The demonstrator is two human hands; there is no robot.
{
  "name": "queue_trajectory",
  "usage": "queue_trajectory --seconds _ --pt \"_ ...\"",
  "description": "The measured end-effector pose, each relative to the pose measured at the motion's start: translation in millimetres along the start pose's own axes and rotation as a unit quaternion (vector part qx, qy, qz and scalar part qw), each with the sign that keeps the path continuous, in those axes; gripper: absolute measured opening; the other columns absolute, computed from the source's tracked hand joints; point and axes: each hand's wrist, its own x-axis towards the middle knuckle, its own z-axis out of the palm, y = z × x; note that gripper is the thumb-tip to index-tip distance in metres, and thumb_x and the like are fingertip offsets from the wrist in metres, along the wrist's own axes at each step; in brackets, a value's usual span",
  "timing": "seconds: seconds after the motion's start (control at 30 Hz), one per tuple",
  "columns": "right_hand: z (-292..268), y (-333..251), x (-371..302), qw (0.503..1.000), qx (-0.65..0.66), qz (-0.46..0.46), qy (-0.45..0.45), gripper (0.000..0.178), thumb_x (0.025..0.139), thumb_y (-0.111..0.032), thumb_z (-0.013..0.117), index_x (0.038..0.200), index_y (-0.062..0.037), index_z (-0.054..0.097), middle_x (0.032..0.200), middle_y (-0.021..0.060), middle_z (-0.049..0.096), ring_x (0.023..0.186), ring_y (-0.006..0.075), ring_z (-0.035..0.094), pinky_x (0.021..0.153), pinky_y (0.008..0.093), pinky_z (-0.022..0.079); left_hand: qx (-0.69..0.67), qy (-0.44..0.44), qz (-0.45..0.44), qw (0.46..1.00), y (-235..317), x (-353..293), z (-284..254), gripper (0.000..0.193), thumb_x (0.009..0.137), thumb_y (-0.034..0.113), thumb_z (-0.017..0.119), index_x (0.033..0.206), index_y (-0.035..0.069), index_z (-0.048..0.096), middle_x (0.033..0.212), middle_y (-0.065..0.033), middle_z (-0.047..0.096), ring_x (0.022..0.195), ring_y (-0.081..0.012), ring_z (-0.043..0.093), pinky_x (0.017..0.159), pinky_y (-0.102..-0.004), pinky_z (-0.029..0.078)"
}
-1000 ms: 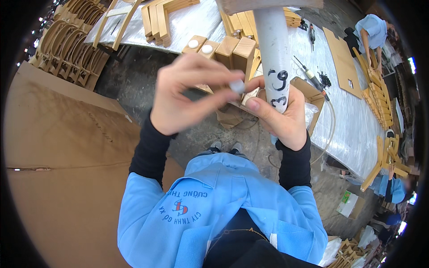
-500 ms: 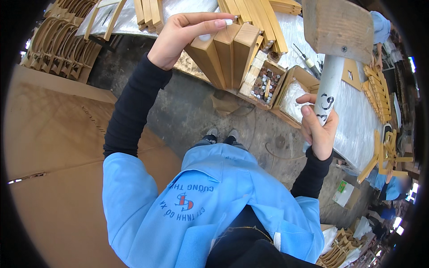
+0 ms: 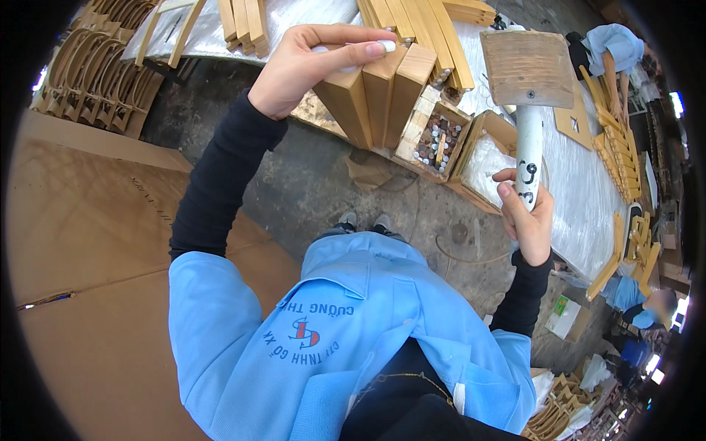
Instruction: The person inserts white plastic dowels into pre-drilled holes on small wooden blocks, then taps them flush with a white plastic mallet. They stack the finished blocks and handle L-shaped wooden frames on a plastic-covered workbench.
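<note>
My left hand (image 3: pixel 309 62) reaches over the upright ends of three wooden bars (image 3: pixel 382 70). Its thumb and forefinger pinch a small white cap (image 3: pixel 387 45) at the end of the middle bar. Under the fingers, more white shows on the left bar's end, partly covered by the hand. My right hand (image 3: pixel 528 220) is closed around the white handle of a mallet (image 3: pixel 526 70). The mallet's block-shaped wooden head is raised to the right of the bars, with a screw in its face.
Beside the bars stand a wooden box of small white and brown caps (image 3: pixel 439 143) and a box holding a clear plastic bag (image 3: pixel 487 165). More bars (image 3: pixel 412 29) lie on the plastic-covered table (image 3: pixel 581 198). Cardboard (image 3: pixel 88 294) is at left; a co-worker (image 3: pixel 614 51) bends over parts at far right.
The mallet has swung slightly left and its head looks smaller, farther from view. My left hand has shifted a little right, to the middle bar's end. The far-right co-worker has come further into view.
</note>
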Motion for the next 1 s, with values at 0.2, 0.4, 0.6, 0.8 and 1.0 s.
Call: queue_trajectory --seconds 0.2,0.4,0.6,0.8,1.0 --pt "-15 -26 2 0.991 -0.11 -0.059 -0.046 0.04 0.098 -0.04 0.063 0.106 -0.001 0.061 0.068 -0.0065 0.048 0.058 0.0023 0.041 0.05 0.0205 0.031 -0.008 -0.005 -0.015 1.0 1 0 -2 0.032 0.094 0.024 0.068 0.121 0.006 0.071 0.116 -0.008 0.071 0.108 -0.015 0.065 0.097 -0.0273 0.048" --pt "-13 -77 5 0.949 -0.289 -0.124 -0.03 0.05 0.101 -0.048 0.053 0.11 0.0002 0.057 0.064 -0.0035 0.043 0.052 0.0027 0.038 0.046 0.0207 0.029 -0.006 0.004 0.027 1.0 -1 1 0 0.032 0.092 0.026 0.071 0.118 0.007 0.073 0.112 -0.0076 0.072 0.103 -0.0135 0.067 0.094 -0.0261 0.05" --pt "-3 -128 -6 0.877 -0.443 -0.183 0.022 0.041 0.101 -0.038 0.057 0.105 0.0026 0.06 0.063 0.0044 0.046 0.059 0.0107 0.044 0.056 0.0283 0.037 -0.003 0.019 0.034 0.999 2 1 2 0.033 0.089 0.029 0.075 0.112 0.006 0.075 0.105 -0.0073 0.074 0.096 -0.0117 0.069 0.087 -0.0242 0.053" --pt "-1 -140 -12 0.807 -0.558 -0.194 -0.01 0.043 0.098 -0.042 0.06 0.104 0.0005 0.063 0.061 0.0087 0.05 0.052 0.0157 0.05 0.052 0.0318 0.039 -0.025 -0.001 0.019 1.0 -5 1 -5 0.035 0.088 0.029 0.076 0.113 0.004 0.074 0.106 -0.0089 0.073 0.101 -0.0122 0.066 0.091 -0.0251 0.05" --pt "7 -144 -6 0.837 -0.497 -0.229 0.033 0.044 0.098 -0.04 0.06 0.107 0.0023 0.063 0.061 0.0069 0.048 0.054 0.0141 0.046 0.052 0.0314 0.037 0.015 0.0 0.031 0.999 -1 0 -1 0.035 0.091 0.024 0.072 0.118 0.003 0.071 0.111 -0.0069 0.072 0.104 -0.0136 0.066 0.094 -0.027 0.049"
